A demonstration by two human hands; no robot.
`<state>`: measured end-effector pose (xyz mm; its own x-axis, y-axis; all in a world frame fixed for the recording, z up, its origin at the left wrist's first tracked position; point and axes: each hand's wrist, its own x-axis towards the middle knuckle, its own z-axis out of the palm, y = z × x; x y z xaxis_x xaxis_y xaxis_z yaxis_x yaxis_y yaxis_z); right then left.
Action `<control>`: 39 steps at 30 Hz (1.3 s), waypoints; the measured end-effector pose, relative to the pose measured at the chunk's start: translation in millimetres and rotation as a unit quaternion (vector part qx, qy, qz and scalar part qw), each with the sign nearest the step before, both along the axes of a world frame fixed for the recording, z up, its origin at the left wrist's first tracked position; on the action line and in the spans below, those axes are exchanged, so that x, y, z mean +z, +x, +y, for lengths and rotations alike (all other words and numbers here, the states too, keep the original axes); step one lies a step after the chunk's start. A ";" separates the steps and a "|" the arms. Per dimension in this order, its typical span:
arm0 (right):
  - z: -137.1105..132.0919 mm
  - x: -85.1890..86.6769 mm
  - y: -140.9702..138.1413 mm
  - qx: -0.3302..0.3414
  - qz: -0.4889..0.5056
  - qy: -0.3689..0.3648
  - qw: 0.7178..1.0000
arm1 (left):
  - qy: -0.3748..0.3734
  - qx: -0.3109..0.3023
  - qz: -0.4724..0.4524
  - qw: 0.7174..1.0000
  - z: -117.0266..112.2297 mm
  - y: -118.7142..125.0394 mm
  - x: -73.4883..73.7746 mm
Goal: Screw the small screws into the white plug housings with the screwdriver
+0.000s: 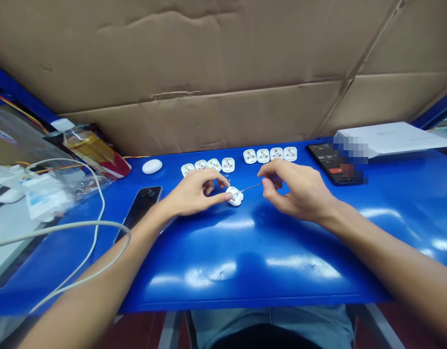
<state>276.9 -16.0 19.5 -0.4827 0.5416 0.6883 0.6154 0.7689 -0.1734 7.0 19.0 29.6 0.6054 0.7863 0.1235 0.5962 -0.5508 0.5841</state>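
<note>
Left hand (193, 192) holds white piece (236, 199); right hand (299, 189), thin rod (251, 187).

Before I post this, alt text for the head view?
At a blue table, the left hand holds a white piece; the right hand holds a thin tool, its tip at the piece. Behind are four similar pieces, with four more to their right. One phone lies at left, another at right.

White plastic piece (237, 198): left hand (196, 191) pinches its left side; right hand (299, 190), to its right, holds thin metal tool (252, 187), tip at its edge. Similar pieces (228, 165) beyond it, two rows; lit phone (324, 162) farther right.
</note>
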 end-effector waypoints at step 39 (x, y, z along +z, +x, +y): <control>-0.4 -0.2 -1.1 0.007 -0.040 -0.041 0.998 | -0.068 -0.050 -0.030 0.996 -2.5 4.1 -13.7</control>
